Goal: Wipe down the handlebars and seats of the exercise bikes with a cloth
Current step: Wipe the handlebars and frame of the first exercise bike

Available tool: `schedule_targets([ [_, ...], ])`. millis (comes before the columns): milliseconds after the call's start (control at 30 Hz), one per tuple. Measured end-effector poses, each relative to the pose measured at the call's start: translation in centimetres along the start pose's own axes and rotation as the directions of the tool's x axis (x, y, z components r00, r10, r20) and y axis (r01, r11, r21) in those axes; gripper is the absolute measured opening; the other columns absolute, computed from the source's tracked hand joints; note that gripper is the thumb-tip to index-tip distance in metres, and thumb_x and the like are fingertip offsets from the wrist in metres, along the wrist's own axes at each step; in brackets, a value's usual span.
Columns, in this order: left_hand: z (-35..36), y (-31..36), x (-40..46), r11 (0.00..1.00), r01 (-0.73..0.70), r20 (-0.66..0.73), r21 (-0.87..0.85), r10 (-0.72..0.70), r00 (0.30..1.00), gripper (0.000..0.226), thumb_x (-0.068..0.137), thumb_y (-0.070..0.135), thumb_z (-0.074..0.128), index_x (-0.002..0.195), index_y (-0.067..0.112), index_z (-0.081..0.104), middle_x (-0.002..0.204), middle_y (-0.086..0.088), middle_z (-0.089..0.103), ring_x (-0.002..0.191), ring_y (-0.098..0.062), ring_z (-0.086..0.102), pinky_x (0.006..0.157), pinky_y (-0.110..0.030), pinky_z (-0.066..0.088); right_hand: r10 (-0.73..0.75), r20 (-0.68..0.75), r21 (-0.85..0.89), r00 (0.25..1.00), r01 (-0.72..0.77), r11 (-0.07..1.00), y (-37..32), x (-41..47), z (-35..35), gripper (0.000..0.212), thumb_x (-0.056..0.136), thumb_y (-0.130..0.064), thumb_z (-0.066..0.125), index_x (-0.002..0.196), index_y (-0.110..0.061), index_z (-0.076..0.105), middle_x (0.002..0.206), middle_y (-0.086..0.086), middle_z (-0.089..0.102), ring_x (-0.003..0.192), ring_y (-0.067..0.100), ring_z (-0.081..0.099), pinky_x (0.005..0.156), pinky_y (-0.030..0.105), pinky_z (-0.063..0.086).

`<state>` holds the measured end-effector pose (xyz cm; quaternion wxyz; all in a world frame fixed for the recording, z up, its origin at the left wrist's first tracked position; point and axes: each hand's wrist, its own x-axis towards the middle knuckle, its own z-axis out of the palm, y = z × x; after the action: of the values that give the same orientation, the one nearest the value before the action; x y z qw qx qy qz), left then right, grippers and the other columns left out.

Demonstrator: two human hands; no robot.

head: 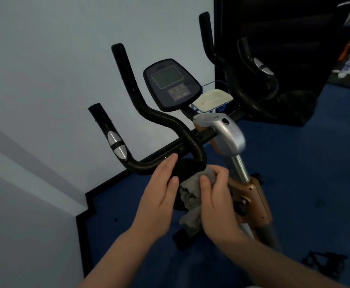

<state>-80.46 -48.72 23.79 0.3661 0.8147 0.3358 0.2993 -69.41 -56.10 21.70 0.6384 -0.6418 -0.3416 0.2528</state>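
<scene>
An exercise bike stands in front of me with black curved handlebars (165, 119) and a dark console (171, 84) between them. My right hand (215, 196) grips a crumpled grey cloth (190, 196) just below the lowest bend of the left handlebar. My left hand (161, 190) holds a black padded piece (187, 168) that sits at that bend, thumb on its near face and fingertips on the bar above. The right handlebars (242, 86) rise further back. The seat is out of view.
A pale wall runs along the left, with a black skirting (91, 194) meeting blue carpet (315, 173). A small tray (213, 99) sits behind the console. A tall dark machine (284, 48) stands at the back right. The bike's orange and silver frame (251, 196) descends to my right.
</scene>
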Motion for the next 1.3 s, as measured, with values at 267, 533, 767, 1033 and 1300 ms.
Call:
schedule_targets([
  [267,-1.3,-0.7,0.6,0.998,-0.065,0.145,0.015,0.062,0.988,0.052,0.099,0.035,0.034,0.149,0.021,0.033,0.151,0.016,0.033,0.138,0.01,0.026,0.109,-0.005,0.02,0.145,-0.158,0.183,0.977,-0.115,0.976,-1.1,-1.4,2.1,0.011,0.103,-0.019,0.036,0.111,-0.023,0.044,0.099,-0.002,0.058,0.082,-0.007,0.058,0.067,0.009,0.045],
  [533,-1.8,-1.2,1.0,0.994,-0.11,0.235,-0.022,0.112,0.966,0.056,0.098,0.04,0.03,0.151,0.022,0.028,0.146,0.02,0.029,0.131,0.019,0.024,0.099,0.003,0.02,0.371,-0.321,0.362,0.871,-0.25,0.898,-1.4,-2.6,5.4,0.011,0.104,-0.026,0.035,0.1,-0.029,0.045,0.099,-0.012,0.057,0.078,-0.018,0.056,0.063,0.001,0.042],
  [767,-1.5,-1.7,0.9,0.987,-0.065,0.25,-0.144,0.1,0.963,0.059,0.097,0.044,0.029,0.152,0.025,0.022,0.15,0.019,0.024,0.131,0.019,0.024,0.096,0.004,0.023,0.416,-0.457,0.421,0.786,-0.222,0.88,-1.3,-2.7,7.4,0.014,0.105,-0.029,0.035,0.11,-0.029,0.048,0.106,-0.004,0.061,0.094,0.003,0.061,0.081,0.022,0.05],
  [1033,-3.0,-2.2,2.6,0.979,-0.189,0.42,-0.071,0.201,0.885,0.053,0.102,0.039,0.036,0.152,0.027,0.022,0.151,0.019,0.022,0.136,0.012,0.022,0.104,-0.002,0.02,0.36,-0.552,0.353,0.752,-0.18,0.918,-1.2,-2.2,7.4,0.022,0.104,-0.026,0.04,0.121,-0.02,0.051,0.112,0.003,0.064,0.101,0.012,0.063,0.09,0.031,0.054],
  [1300,-4.0,-0.9,7.6,0.926,-0.377,0.687,-0.005,0.277,0.671,0.05,0.104,0.03,0.039,0.152,0.026,0.026,0.155,0.012,0.026,0.139,0.003,0.021,0.112,-0.015,0.017,0.528,-0.498,0.494,0.687,-0.276,0.825,-1.6,-1.4,7.2,0.023,0.103,-0.034,0.041,0.112,-0.018,0.055,0.108,0.008,0.067,0.1,0.023,0.065,0.094,0.049,0.052],
])
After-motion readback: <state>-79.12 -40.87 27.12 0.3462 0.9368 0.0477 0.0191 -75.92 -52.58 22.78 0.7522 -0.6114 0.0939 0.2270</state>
